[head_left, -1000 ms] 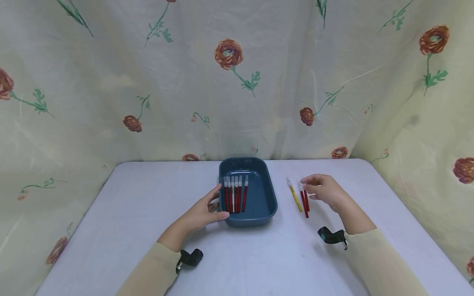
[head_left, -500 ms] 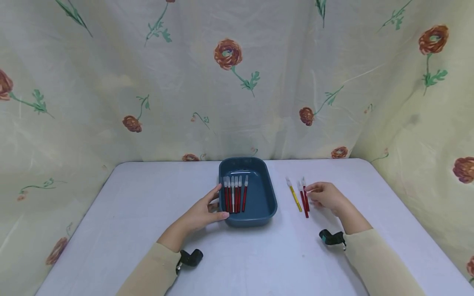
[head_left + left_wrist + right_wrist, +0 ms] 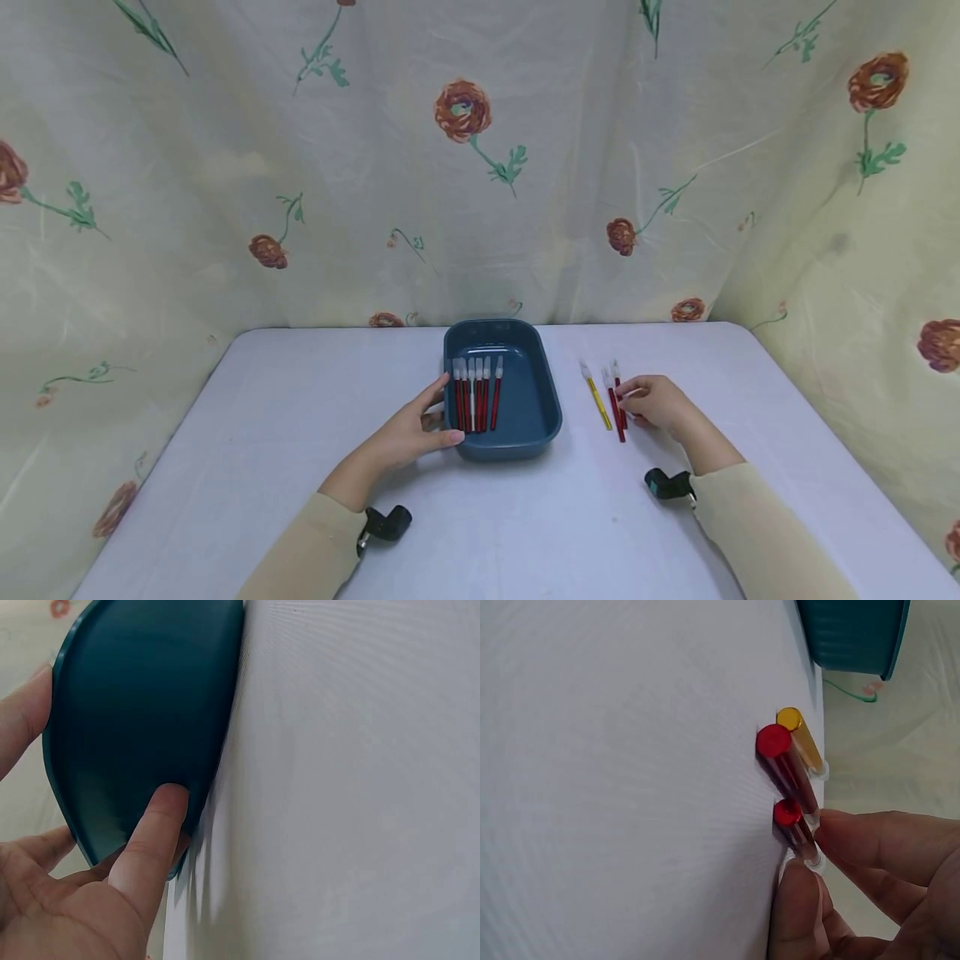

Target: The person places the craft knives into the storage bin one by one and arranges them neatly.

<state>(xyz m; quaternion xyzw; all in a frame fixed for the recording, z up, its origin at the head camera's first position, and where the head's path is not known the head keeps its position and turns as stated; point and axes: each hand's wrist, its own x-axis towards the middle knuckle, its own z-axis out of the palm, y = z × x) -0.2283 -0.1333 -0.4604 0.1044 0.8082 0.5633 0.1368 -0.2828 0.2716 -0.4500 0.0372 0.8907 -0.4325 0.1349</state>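
Note:
A dark blue-green tray [image 3: 525,417] sits mid-table with several capped markers [image 3: 480,393] lined up along its left side. My left hand [image 3: 408,429] spans the tray's near left corner, thumb along the front wall and fingers against the left side and rim. To the right of the tray lie a yellow marker [image 3: 597,403] and a red marker [image 3: 615,410] with clear caps. Beside them, my right hand [image 3: 656,402] pinches another red marker [image 3: 799,832] near its capped end between thumb and fingers. Its body shows between the fingertips in the right wrist view.
The white-covered table [image 3: 322,375] ends at the back against a hanging flowered curtain [image 3: 555,208], which also closes in both sides. A black wrist camera [image 3: 387,523] sits on the left sleeve, and another black camera [image 3: 667,483] on the right one.
My right hand has drawn slightly down and toward me, its fingers moving from the caps of the red markers to lower on the right one. The left hand and tray stay put.

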